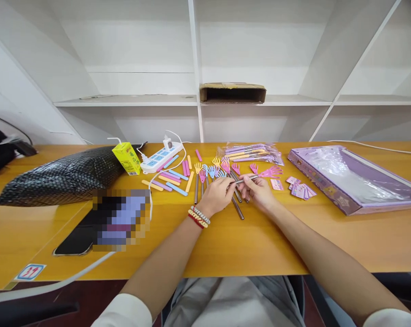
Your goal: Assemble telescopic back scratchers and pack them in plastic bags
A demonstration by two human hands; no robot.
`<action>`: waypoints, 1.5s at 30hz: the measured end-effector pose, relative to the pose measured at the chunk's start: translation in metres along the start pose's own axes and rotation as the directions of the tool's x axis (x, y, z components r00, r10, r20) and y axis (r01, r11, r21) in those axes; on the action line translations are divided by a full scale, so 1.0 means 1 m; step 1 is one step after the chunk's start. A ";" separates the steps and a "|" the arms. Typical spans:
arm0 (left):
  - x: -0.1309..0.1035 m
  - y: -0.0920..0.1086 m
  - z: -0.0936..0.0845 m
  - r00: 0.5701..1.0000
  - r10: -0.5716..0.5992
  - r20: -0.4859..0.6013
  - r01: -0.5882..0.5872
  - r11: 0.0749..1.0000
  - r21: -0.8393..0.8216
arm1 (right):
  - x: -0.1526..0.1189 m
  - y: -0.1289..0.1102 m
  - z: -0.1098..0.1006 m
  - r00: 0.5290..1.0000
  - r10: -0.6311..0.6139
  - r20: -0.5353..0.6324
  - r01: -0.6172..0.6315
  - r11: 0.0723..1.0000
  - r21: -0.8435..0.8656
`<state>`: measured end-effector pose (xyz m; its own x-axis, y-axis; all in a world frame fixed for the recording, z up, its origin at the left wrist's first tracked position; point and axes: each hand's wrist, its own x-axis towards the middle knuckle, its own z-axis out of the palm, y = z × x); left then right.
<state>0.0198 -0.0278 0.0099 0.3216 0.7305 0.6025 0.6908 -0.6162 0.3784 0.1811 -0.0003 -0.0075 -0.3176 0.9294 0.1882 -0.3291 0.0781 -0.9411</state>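
A metal rod with a pink hand-shaped head (271, 171) lies nearly level between my hands above the table. My left hand (221, 195), with bracelets at its wrist, pinches the rod's left end. Near the pink head, my right hand (258, 191) has its fingers closed round the rod. Behind and under both hands lie several similar rods with yellow (198, 170), blue (211, 171) and pink heads. Coloured handle pieces (177, 188) are scattered to their left. Small printed cards (301, 190) sit to the right of my right hand.
A plastic bag of wrapped sticks (253, 153) lies behind the hands. On the right is a purple box (348, 206). Leftward are a power strip (161, 158), a yellow drink carton (127, 159), a black wrapped package (65, 177) and phones (76, 231); a white cable runs past them.
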 end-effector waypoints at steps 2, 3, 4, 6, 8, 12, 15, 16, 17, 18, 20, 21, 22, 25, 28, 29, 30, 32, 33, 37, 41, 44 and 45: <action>0.001 -0.009 -0.003 0.999 -0.007 -0.043 0.008 1.000 0.005 | 0.001 -0.001 -0.004 0.999 0.019 -0.043 -0.018 0.999 0.027; 0.002 -0.016 -0.006 0.996 -0.038 -0.078 0.041 0.998 0.038 | 0.002 -0.002 -0.007 0.997 0.026 -0.071 -0.023 0.999 0.043; 0.003 -0.024 -0.009 0.989 -0.087 -0.123 0.098 0.991 0.086 | 0.003 -0.004 -0.011 0.995 0.033 -0.099 -0.027 0.998 0.061; 0.003 -0.042 -0.018 0.952 -0.212 -0.220 0.258 0.944 0.205 | 0.005 -0.008 -0.018 0.988 0.039 -0.147 -0.027 0.996 0.086; 0.002 -0.062 -0.027 0.907 -0.319 -0.276 0.401 0.854 0.331 | 0.006 -0.012 -0.024 0.984 0.037 -0.176 -0.021 0.995 0.093; -0.002 -0.092 -0.034 0.865 -0.453 -0.218 0.499 0.723 0.478 | 0.007 -0.015 -0.030 0.977 0.039 -0.212 -0.023 0.997 0.077; -0.005 -0.100 -0.032 0.846 -0.523 -0.106 0.495 0.695 0.522 | 0.007 -0.013 -0.029 0.978 0.035 -0.208 -0.023 0.998 0.059; -0.005 -0.100 -0.031 0.840 -0.539 -0.067 0.487 0.693 0.531 | 0.007 -0.013 -0.028 0.978 0.033 -0.205 -0.023 0.998 0.053; -0.005 -0.100 -0.030 0.836 -0.548 -0.035 0.478 0.694 0.539 | 0.007 -0.012 -0.028 0.978 0.033 -0.205 -0.024 0.999 0.045; -0.005 -0.099 -0.029 0.833 -0.552 -0.014 0.469 0.693 0.548 | 0.007 -0.012 -0.027 0.978 0.034 -0.207 -0.026 0.999 0.037; -0.004 -0.095 -0.029 0.835 -0.551 -0.009 0.457 0.683 0.569 | 0.007 -0.011 -0.027 0.977 0.037 -0.212 -0.033 0.999 0.021; -0.003 -0.093 -0.029 0.835 -0.550 -0.021 0.457 0.672 0.583 | 0.007 -0.011 -0.027 0.976 0.038 -0.214 -0.035 0.999 0.015; -0.003 -0.091 -0.030 0.834 -0.550 -0.040 0.462 0.656 0.597 | 0.007 -0.011 -0.027 0.976 0.037 -0.214 -0.035 0.999 0.012; -0.002 -0.089 -0.033 0.831 -0.544 -0.120 0.490 0.613 0.619 | 0.007 -0.011 -0.028 0.977 0.032 -0.212 -0.031 0.999 0.005; -0.003 -0.091 -0.036 0.812 -0.547 -0.205 0.541 0.573 0.616 | 0.007 -0.011 -0.027 0.976 0.029 -0.217 -0.031 1.000 -0.003; -0.004 -0.092 -0.037 0.797 -0.563 -0.219 0.561 0.556 0.614 | 0.007 -0.011 -0.027 0.976 0.029 -0.217 -0.031 1.000 -0.005; -0.004 -0.094 -0.037 0.780 -0.584 -0.224 0.579 0.538 0.612 | 0.007 -0.010 -0.027 0.976 0.029 -0.214 -0.031 0.999 -0.007; -0.004 -0.096 -0.038 0.749 -0.629 -0.208 0.601 0.513 0.612 | 0.007 -0.010 -0.027 0.978 0.028 -0.206 -0.030 0.999 -0.010; -0.004 -0.096 -0.038 0.735 -0.649 -0.197 0.609 0.504 0.612 | 0.007 -0.010 -0.027 0.979 0.027 -0.203 -0.030 0.999 -0.012; -0.003 -0.096 -0.039 0.696 -0.700 -0.163 0.628 0.482 0.612 | 0.007 -0.010 -0.027 0.980 0.027 -0.198 -0.032 0.999 -0.022; -0.001 -0.089 -0.040 0.746 -0.625 -0.229 0.624 0.538 0.567 | 0.007 -0.012 -0.026 0.981 0.020 -0.191 -0.020 1.000 0.004; 0.001 -0.079 -0.037 0.833 -0.494 -0.249 0.548 0.676 0.492 | 0.007 -0.015 -0.027 0.982 0.029 -0.184 -0.016 0.997 0.070; 0.002 -0.075 -0.035 0.870 -0.443 -0.215 0.491 0.740 0.460 | 0.007 -0.016 -0.028 0.982 0.034 -0.183 -0.017 0.995 0.094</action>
<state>-0.0544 0.0097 0.0070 -0.1658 0.8453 0.5080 0.9669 0.0379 0.2523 0.2094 0.0152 0.0012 -0.1601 0.9819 0.1016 -0.4058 0.0283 -0.9135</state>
